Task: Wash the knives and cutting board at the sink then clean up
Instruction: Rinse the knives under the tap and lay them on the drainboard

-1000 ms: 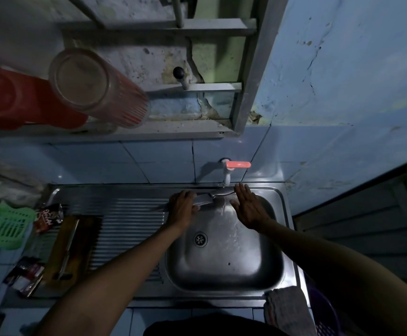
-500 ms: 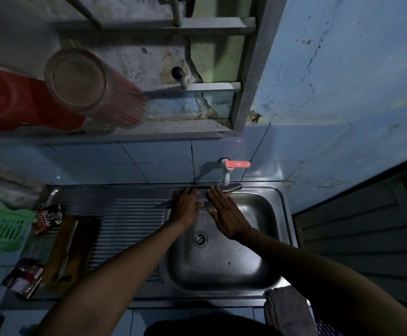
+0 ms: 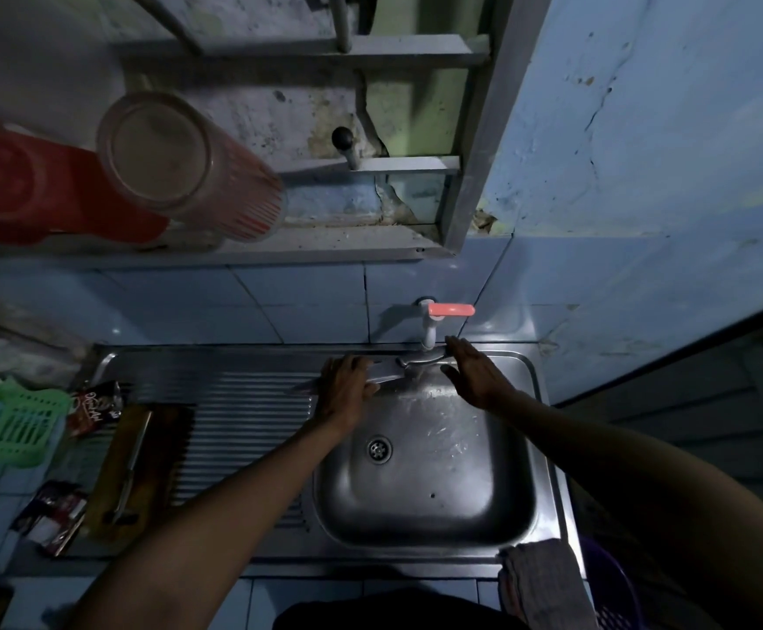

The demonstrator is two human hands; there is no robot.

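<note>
- Knife point(image 3: 386, 376) lies crosswise under the tap point(image 3: 429, 325) at the back of the sink point(image 3: 420, 516), its blade tip pointing left over the ribbed draining board point(image 3: 243, 402) and its handle end toward the right.
- Left hand point(image 3: 345, 386) holds the knife partway along, fingers curled over the top of it; whether the thumb sits on the flat or near the edge is hidden.
- Right hand point(image 3: 472, 377) is flat, fingers straight and pressed together, touching or just beside the handle end below the spout; exact contact is too dim to tell.
- Second knife point(image 3: 132, 466) lies lengthwise on the cutting board point(image 3: 143, 470), which rests on the left part of the draining board, well apart from the hands and looking untouched.
- Risk, as I judge it: wet metal is slippery, so a flat palm rubbing along the blade could slide onto the edge and get cut.
- Another risk: the left hand's grip over the blade could slip if the right pushes hard, dropping the knife into the basin.
- Poor light makes the edge hard to see, which raises both risks.
- Cloth point(image 3: 543, 579) hangs on the front right rim, near the elbow; a backward sweep of the right arm could knock it off.
</note>
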